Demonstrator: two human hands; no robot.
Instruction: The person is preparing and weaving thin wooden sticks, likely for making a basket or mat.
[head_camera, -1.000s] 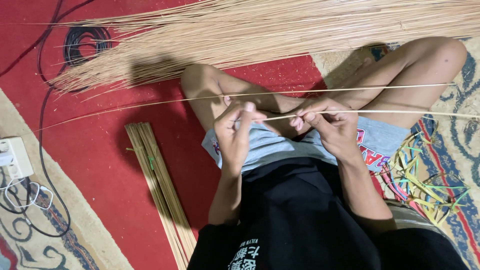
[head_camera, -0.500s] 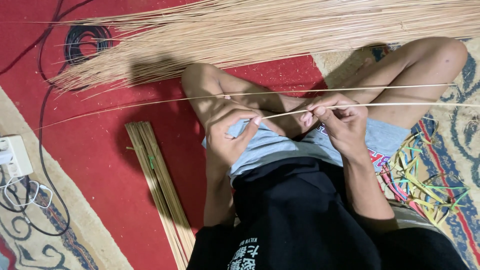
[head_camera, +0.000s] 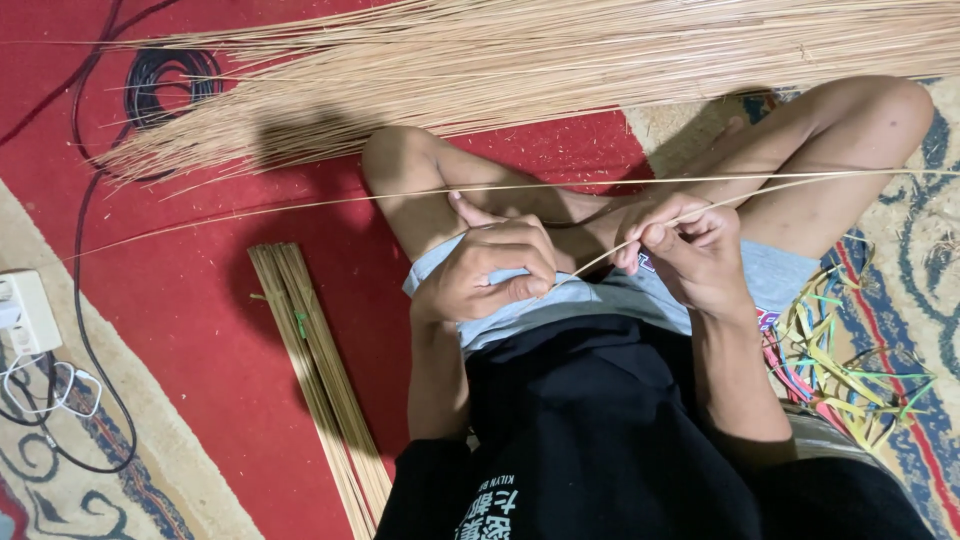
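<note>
Thin straw stick, slanting up rightward, pinched between both hands, left and right.

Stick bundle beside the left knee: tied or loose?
Tied. The stick bundle lies compact on the red carpet, a small green tie around it.

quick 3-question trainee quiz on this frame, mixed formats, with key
1. True or false: both hands pinch the same thin strand.
2. What lies on the red carpet beside the person's left side? A) tied bundle of sticks B) a basket C) scissors
3. Fill in: the large pile of loose strands lies ____ the knees, at the top of the view.

Key: 1. True: left hand and right hand grip it. 2. A: the tied bundle of sticks. 3. beyond.
</note>
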